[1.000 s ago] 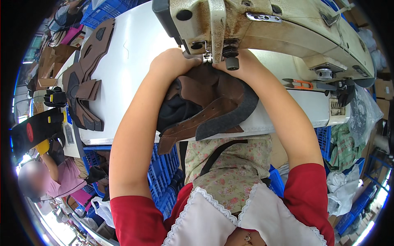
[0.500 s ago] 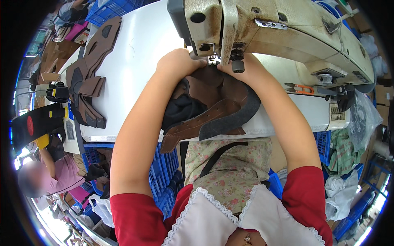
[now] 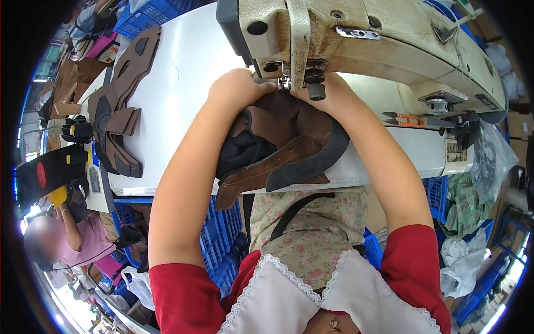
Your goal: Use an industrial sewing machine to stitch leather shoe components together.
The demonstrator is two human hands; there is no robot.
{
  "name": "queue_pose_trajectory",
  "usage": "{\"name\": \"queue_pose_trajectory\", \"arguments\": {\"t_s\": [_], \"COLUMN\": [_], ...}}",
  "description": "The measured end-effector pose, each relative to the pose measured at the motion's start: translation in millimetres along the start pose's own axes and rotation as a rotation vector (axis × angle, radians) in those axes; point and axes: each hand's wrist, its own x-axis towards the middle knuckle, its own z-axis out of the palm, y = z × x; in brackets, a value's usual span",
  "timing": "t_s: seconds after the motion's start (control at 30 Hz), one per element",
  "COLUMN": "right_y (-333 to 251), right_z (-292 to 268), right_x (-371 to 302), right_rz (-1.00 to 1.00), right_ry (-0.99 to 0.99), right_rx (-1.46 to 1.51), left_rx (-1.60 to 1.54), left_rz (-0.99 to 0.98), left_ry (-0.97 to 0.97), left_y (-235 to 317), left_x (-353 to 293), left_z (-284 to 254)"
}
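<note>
A brown leather shoe upper (image 3: 273, 123) with dark lining lies bunched under the presser foot (image 3: 284, 83) of a sewing machine (image 3: 356, 47). Its strap (image 3: 278, 158), punched with holes, curls toward me over the table edge. At the left of the foot, my left hand (image 3: 239, 89) is closed on the upper, thumb pressed near the needle. My right hand (image 3: 327, 93) grips it from the other side; the machine's knob and head partly cover those fingers. Where the needle meets the leather is hard to see.
Stacked brown leather pieces (image 3: 114, 106) lie on the white table (image 3: 183, 55) to the left. Orange-handled thread snips (image 3: 409, 119) rest right of my arm. Blue crates (image 3: 222, 239) stand below the table. A co-worker in pink (image 3: 86, 236) sits at the far left.
The whole view has shifted slightly. Both hands keep their hold, with the upper still at the presser foot. The co-worker's arm at the left has moved a little.
</note>
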Motion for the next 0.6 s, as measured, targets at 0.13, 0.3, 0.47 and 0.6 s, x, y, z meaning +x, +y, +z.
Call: {"name": "queue_pose_trajectory", "arguments": {"t_s": [0.13,0.3,0.47,0.6], "right_y": [3.7,3.3,1.0,0.3], "right_z": [5.8,7.9,3.9,3.6], "right_x": [-0.3,0.9,-2.4,-1.9], "right_rz": [-0.167,-0.157,-0.143,-0.112], "right_ry": [0.141,0.162,0.126,0.116], "right_rx": [0.019,0.044,0.021,0.011], "left_rx": [0.0,-0.002,-0.008,-0.014], "left_rz": [0.001,0.003,0.006,0.012], "left_ry": [0.002,0.004,0.002,-0.001], "left_y": [0.3,1.0,-0.3,-1.4], "left_x": [0.7,0.9,0.4,-0.2], "left_z": [1.0,1.1,1.3,1.4]}}
